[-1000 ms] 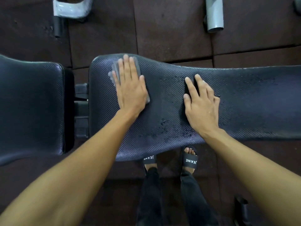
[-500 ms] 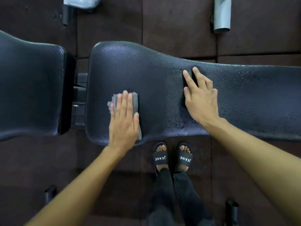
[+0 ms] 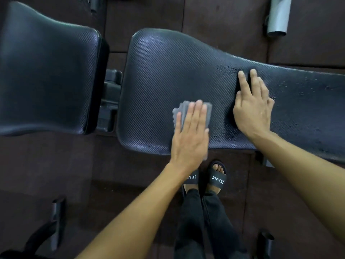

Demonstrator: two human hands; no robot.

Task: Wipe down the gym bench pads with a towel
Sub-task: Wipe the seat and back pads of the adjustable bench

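Far left I see the seat pad (image 3: 46, 71), dark and ribbed, lying apart from the longer back pad (image 3: 168, 71), with the black hinge bracket (image 3: 110, 103) showing in the gap between them. The seat pad looks dry and untouched by anything right now. Moving across, the wide left end of the back pad shows clean ribbing with no droplets, which I read as the portion already covered. Next comes my left hand (image 3: 190, 135), laid flat with the fingers straight and together, palm down on the folded grey towel (image 3: 192, 113); it is pressing the cloth rather than gripping it, presumably so the whole fold stays in contact with the surface near the front edge of the pad. The towel pokes out beyond the fingertips and at the little-finger side. Just to the right, my right hand (image 3: 252, 109) rests bare on the pad, fingers spread loosely, holding nothing; I take it as a brace to steady my lean over the bench. Around and beyond that hand the pad carries beads and smears of liquid (image 3: 308, 94) running toward the right edge, so I judge that stretch remains to be wiped. My sandalled feet (image 3: 217, 176) stand below on the floor.
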